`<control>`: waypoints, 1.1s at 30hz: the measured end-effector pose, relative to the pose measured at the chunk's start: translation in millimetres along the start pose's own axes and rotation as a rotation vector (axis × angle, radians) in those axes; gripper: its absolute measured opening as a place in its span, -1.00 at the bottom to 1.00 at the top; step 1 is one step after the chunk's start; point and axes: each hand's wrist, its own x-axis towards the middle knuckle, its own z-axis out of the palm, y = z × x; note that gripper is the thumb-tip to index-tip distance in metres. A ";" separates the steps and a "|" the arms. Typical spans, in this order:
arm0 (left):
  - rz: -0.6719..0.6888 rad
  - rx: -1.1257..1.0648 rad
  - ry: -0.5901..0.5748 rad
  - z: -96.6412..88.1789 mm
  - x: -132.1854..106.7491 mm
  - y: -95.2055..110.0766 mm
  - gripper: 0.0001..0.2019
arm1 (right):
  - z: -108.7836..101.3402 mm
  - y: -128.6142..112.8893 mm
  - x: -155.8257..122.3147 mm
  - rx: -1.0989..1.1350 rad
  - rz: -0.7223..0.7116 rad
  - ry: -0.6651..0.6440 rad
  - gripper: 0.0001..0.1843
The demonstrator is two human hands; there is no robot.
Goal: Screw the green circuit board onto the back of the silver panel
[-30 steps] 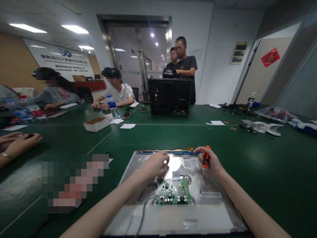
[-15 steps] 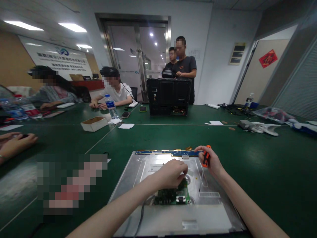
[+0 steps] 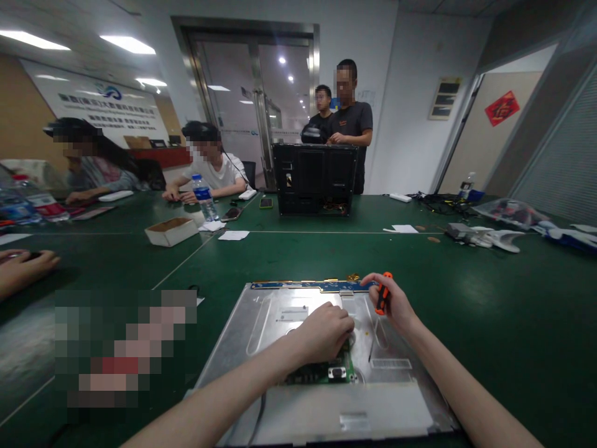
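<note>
A bare metal display panel (image 3: 236,339) lies flat in front of me, with a blue circuit strip (image 3: 298,287) along its far edge. Over the green circuit board (image 3: 345,375) in its middle, my left hand (image 3: 328,331) is closed with fingers curled downward; whatever is between them is hidden. My right hand (image 3: 395,303) grips an orange and black screwdriver (image 3: 383,295) by its handle at the panel's upper right. The screwdriver's thin shaft slants down above the metal. A dark cable (image 3: 259,420) runs over the near edge.
Across the green table (image 3: 489,323) stands a black casing (image 3: 317,180). A white box (image 3: 171,231), a water bottle (image 3: 204,198) and paper slips (image 3: 234,235) lie at left. Plastic parts (image 3: 485,236) are at right. Another person's hand (image 3: 28,270) is at far left; other people sit and stand behind.
The view has shifted slightly. My left hand has turned a little over the board, its fingers still curled. My right hand keeps the screwdriver in nearly the same place.
</note>
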 end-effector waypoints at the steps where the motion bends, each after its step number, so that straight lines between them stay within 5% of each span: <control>1: 0.004 0.001 0.001 0.6 0.0 -0.5 -0.87 | 0.0 0.7 -0.1 -0.004 0.002 -0.001 -0.52; 33: -0.008 -0.141 -0.015 -0.4 1.1 -12.4 -0.85 | -0.5 0.5 -1.7 -0.003 -0.021 0.014 -0.51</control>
